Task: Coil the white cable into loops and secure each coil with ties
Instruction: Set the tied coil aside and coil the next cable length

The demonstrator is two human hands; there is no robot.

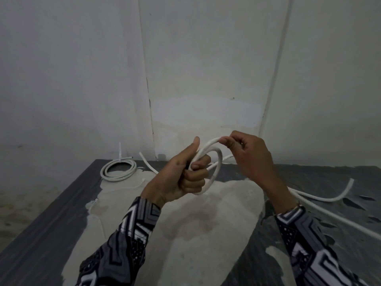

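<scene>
Gripping a small round loop of smooth white cable, a person's left hand curls its fingers through the ring, thumb raised straight beside it, above a worn table. The right hand pinches the top of the same cable between thumb and bent fingertips, just above the loop, where the strand arcs over toward the left thumb. Both wrists emerge from sleeves of soft fabric printed with angular black, grey and white geometric shapes.

From the loop the round, rubbery-looking cable trails away to the right, lying in a long shallow curve on the tabletop, its free end tipping upward. The table surface is dark grey with a crinkled, peeling skin, and a broad pale, chalky patch is bared across its middle beneath the hands.

At the table's far left corner lies a finished coil of the same white cable, several flat turns stacked in a neat oval, with a thin white tie standing up from its far edge. Behind, a matte whitish wall shows a dark vertical crack.
</scene>
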